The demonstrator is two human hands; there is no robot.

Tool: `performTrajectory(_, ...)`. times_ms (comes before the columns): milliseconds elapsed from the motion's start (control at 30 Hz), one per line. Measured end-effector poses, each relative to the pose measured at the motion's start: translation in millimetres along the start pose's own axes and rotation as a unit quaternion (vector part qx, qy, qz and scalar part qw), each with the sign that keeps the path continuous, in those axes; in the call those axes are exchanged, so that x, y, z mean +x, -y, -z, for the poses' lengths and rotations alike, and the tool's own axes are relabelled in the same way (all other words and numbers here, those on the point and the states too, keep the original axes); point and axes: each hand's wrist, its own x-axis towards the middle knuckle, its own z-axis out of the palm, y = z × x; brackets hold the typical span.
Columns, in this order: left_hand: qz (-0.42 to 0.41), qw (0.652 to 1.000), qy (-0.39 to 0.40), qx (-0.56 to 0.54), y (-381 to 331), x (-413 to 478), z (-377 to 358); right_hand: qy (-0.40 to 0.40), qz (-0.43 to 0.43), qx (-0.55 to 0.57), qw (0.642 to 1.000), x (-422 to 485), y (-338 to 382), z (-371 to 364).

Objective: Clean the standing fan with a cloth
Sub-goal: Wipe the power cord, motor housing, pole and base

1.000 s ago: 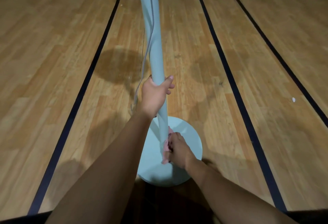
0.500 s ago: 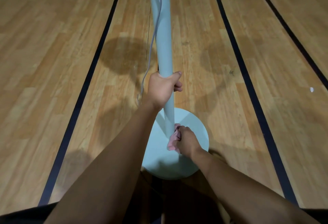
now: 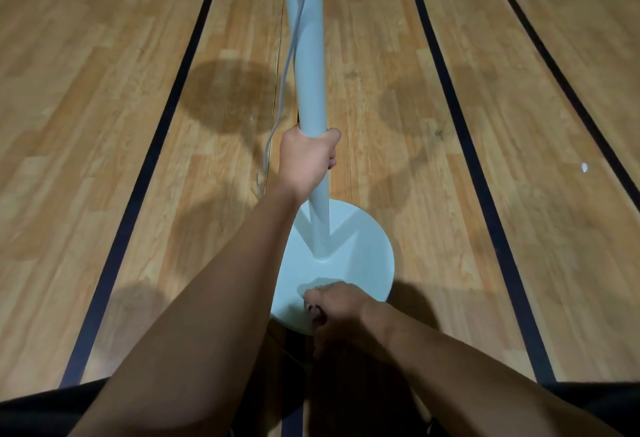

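Observation:
The pale blue standing fan shows only its pole [image 3: 308,56] and round base [image 3: 363,246]; the fan head is out of view. A thin grey cord [image 3: 284,90] hangs along the pole's left side. My left hand [image 3: 306,159] grips the pole a little above the base. My right hand [image 3: 334,303] rests on the near part of the base, in shadow, fingers curled round the cloth [image 3: 316,311]. Only a small dark-pink bit of cloth shows under the fingers.
The fan stands on a wooden sports floor [image 3: 104,125] with dark painted lines [image 3: 156,146] on both sides. A small white speck [image 3: 584,167] lies at the right. My dark clothing fills the bottom edge.
My right hand with the cloth has left the foot of the pole and moved onto the near part of the base. My left hand keeps its grip on the pole. The view tilted down.

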Motion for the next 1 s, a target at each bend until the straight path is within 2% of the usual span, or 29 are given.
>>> performTrajectory(100, -0.003, 1.000, -0.008, -0.002, 2, 1, -2, -0.066, -0.011, 0.031, 0.997, 11, -12, 8)
performTrajectory(200, -0.007, 1.000, -0.016, -0.004, 4, 1, -6, -0.135, -0.031, 0.002, 0.990, 27, -25, 19)
performTrajectory(367, -0.016, 0.999, -0.029, -0.008, 9, 1, -10, -0.192, -0.062, 0.037, 0.979, 46, -18, -2)
performTrajectory(467, -0.019, 0.999, -0.031, 0.000, 10, -1, -9, -0.195, -0.053, 0.043, 0.978, 41, -5, -20)
performTrajectory(533, -0.019, 0.999, -0.032, 0.004, 10, -1, -9, -0.199, -0.004, 0.030, 0.980, 27, 3, -34)
performTrajectory(600, -0.017, 1.000, -0.024, 0.006, 9, -3, -8, -0.211, 0.050, -0.031, 0.976, 9, 8, -47)
performTrajectory(700, -0.015, 1.000, -0.018, 0.000, 8, -2, -8, -0.194, 0.045, -0.081, 0.977, -10, 2, -52)
performTrajectory(833, -0.010, 1.000, -0.013, 0.002, 9, 0, -10, -0.221, 0.030, -0.134, 0.966, -11, -17, -48)
performTrajectory(867, -0.008, 1.000, -0.013, 0.001, 11, 0, -10, -0.214, 0.006, -0.113, 0.970, -7, -20, -44)
performTrajectory(933, -0.012, 1.000, -0.013, -0.003, 14, 0, -10, -0.210, -0.061, 0.003, 0.976, 9, -23, -32)
performTrajectory(1000, -0.021, 1.000, -0.015, -0.003, 17, -2, -11, -0.243, -0.115, 0.059, 0.962, 27, -25, -22)
